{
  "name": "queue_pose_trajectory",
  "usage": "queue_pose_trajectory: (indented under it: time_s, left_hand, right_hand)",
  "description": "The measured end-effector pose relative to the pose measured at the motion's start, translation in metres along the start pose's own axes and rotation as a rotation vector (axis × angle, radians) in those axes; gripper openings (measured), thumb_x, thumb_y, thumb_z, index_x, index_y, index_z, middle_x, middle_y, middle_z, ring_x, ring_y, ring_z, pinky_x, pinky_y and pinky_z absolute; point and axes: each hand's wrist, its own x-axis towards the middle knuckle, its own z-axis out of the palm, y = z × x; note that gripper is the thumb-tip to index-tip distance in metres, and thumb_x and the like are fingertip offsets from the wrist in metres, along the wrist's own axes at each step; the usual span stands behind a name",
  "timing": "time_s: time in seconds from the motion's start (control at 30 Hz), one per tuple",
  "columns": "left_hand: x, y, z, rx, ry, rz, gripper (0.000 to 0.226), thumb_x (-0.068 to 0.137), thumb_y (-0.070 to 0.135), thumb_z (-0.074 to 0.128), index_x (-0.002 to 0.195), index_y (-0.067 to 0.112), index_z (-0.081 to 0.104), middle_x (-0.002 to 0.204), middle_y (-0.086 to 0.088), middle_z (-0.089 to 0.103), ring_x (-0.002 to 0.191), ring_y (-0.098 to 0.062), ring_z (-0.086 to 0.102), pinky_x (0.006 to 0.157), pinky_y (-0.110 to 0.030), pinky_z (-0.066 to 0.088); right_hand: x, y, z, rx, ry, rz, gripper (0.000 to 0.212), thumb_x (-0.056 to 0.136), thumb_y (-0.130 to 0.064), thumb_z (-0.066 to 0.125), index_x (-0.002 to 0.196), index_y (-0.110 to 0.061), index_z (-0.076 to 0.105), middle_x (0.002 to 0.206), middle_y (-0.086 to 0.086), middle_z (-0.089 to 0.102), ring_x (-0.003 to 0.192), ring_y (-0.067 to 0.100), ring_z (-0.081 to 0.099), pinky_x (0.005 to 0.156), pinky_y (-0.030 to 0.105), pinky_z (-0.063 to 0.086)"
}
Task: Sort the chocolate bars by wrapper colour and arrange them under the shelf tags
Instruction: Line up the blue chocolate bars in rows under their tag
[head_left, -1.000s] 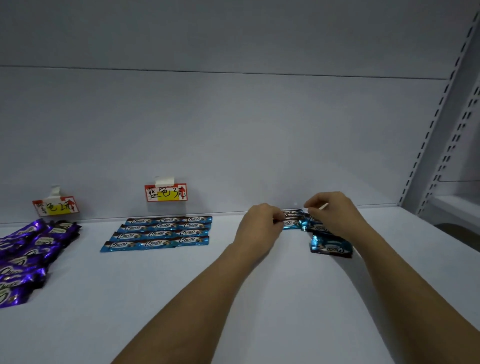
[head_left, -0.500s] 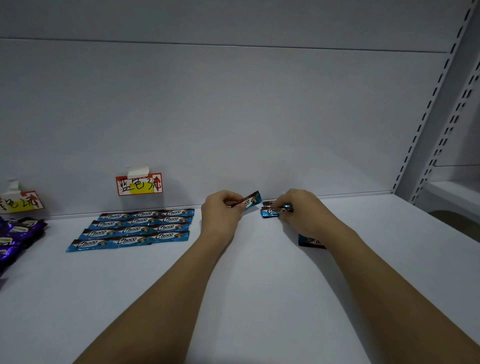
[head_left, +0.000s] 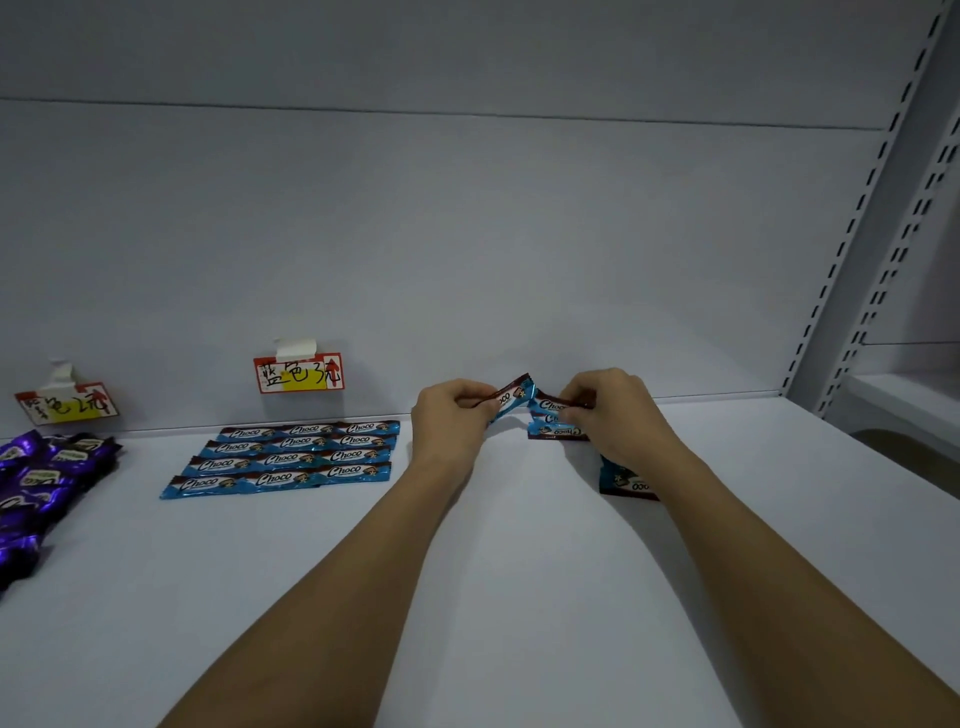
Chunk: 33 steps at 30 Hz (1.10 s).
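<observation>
On a white shelf (head_left: 519, 597), blue bars (head_left: 291, 457) lie in neat rows under the middle tag (head_left: 298, 373), purple ones (head_left: 41, 478) heaped under the left tag (head_left: 67, 404). A person's left hand (head_left: 452, 415) pinches one blue-wrapped bar (head_left: 511, 400), tilted, apparently peeling it from a small pile (head_left: 556, 423) the right hand (head_left: 613, 410) pins by its fingertips; another bar (head_left: 626, 480) lies partly hidden beside the wrist.

pretty dim, bluish-grey light overall, soft shadows under both bare forearms on the pale white shelf board (head_left: 519, 597), slight softness everywhere, and the perforated grey shelf uprights (head_left: 878, 208) lean from wide-angle distortion
</observation>
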Motion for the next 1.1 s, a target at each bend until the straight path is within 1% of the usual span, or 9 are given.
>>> queue_pose_trajectory:
  time_s: [0.13, 0.23, 0.33, 0.57, 0.63, 0.7, 0.8, 0.97, 1.1]
  left_hand:
    - [-0.008, 0.017, -0.019, -0.089, 0.015, -0.032, 0.015, 0.084, 0.003, 0.071, 0.085, 0.018, 0.073, 0.084, -0.001, 0.072, 0.085, -0.017, 0.068, 0.078, -0.025, 0.056]
    - [-0.019, 0.021, -0.056, -0.027, -0.032, 0.019, 0.018, 0.081, 0.002, 0.073, 0.081, 0.020, 0.072, 0.081, 0.001, 0.072, 0.079, -0.013, 0.068, 0.076, -0.023, 0.055]
    - [-0.033, 0.016, -0.115, 0.093, -0.052, 0.051, 0.018, 0.082, 0.005, 0.074, 0.081, 0.022, 0.073, 0.082, 0.004, 0.073, 0.074, -0.006, 0.067, 0.066, -0.016, 0.052]
    - [-0.055, -0.014, -0.257, 0.480, -0.086, 0.030, 0.017, 0.080, 0.003, 0.075, 0.089, 0.017, 0.076, 0.085, -0.002, 0.073, 0.076, -0.014, 0.064, 0.072, -0.025, 0.049]
    - [-0.056, -0.019, -0.275, 0.599, -0.136, 0.042, 0.017, 0.081, 0.007, 0.075, 0.090, 0.021, 0.076, 0.087, 0.003, 0.073, 0.078, -0.010, 0.064, 0.075, -0.025, 0.050]
    - [-0.054, -0.021, -0.281, 0.698, -0.173, 0.083, 0.015, 0.083, 0.012, 0.073, 0.093, 0.022, 0.077, 0.088, 0.009, 0.070, 0.079, -0.003, 0.061, 0.073, -0.018, 0.047]
    - [-0.052, -0.023, -0.279, 0.821, -0.185, 0.164, 0.014, 0.086, 0.020, 0.071, 0.098, 0.024, 0.076, 0.087, 0.012, 0.062, 0.077, 0.000, 0.054, 0.066, -0.013, 0.038]
    - [-0.048, -0.034, -0.292, 0.722, -0.276, 0.215, 0.016, 0.086, 0.031, 0.070, 0.102, 0.034, 0.074, 0.103, 0.010, 0.065, 0.095, -0.006, 0.055, 0.080, -0.024, 0.044]
    - [-0.044, -0.036, -0.292, 0.760, -0.360, 0.265, 0.019, 0.085, 0.024, 0.072, 0.102, 0.031, 0.075, 0.105, 0.010, 0.068, 0.096, -0.006, 0.056, 0.086, -0.027, 0.047]
  right_hand:
    - [-0.010, -0.009, -0.008, 0.197, 0.061, 0.041, 0.011, 0.086, -0.017, 0.073, 0.097, -0.019, 0.074, 0.075, -0.014, 0.064, 0.069, 0.001, 0.062, 0.050, 0.008, 0.042]
    - [-0.020, -0.021, -0.009, 0.283, 0.038, 0.053, 0.014, 0.086, -0.013, 0.072, 0.099, -0.017, 0.075, 0.080, -0.010, 0.070, 0.070, 0.000, 0.063, 0.054, 0.007, 0.043]
    - [-0.032, -0.044, -0.003, 0.360, -0.021, 0.017, 0.016, 0.090, -0.009, 0.067, 0.102, -0.014, 0.075, 0.084, -0.002, 0.073, 0.072, 0.007, 0.068, 0.063, 0.016, 0.052]
    - [-0.055, -0.128, 0.045, 0.210, -0.297, -0.090, 0.015, 0.085, -0.006, 0.071, 0.084, -0.021, 0.070, 0.084, 0.008, 0.073, 0.072, 0.018, 0.064, 0.075, 0.039, 0.058]
    - [-0.060, -0.153, 0.064, 0.205, -0.425, -0.096, 0.014, 0.084, -0.006, 0.072, 0.082, -0.020, 0.069, 0.090, 0.011, 0.073, 0.074, 0.018, 0.064, 0.069, 0.034, 0.058]
    - [-0.061, -0.176, 0.079, 0.192, -0.523, -0.101, 0.013, 0.084, -0.008, 0.072, 0.080, -0.020, 0.069, 0.091, 0.005, 0.070, 0.077, 0.014, 0.063, 0.059, 0.024, 0.057]
    - [-0.058, -0.198, 0.096, 0.060, -0.605, -0.174, 0.007, 0.085, -0.011, 0.072, 0.085, -0.018, 0.074, 0.084, -0.005, 0.068, 0.075, 0.010, 0.060, 0.062, 0.020, 0.055]
    - [-0.060, -0.194, 0.109, -0.063, -0.520, -0.338, 0.009, 0.086, -0.024, 0.071, 0.090, -0.032, 0.070, 0.086, -0.020, 0.060, 0.079, 0.003, 0.057, 0.060, 0.009, 0.038]
    - [-0.064, -0.192, 0.109, -0.049, -0.529, -0.371, 0.013, 0.083, -0.029, 0.075, 0.088, -0.039, 0.068, 0.085, -0.023, 0.059, 0.077, 0.001, 0.056, 0.055, 0.007, 0.039]
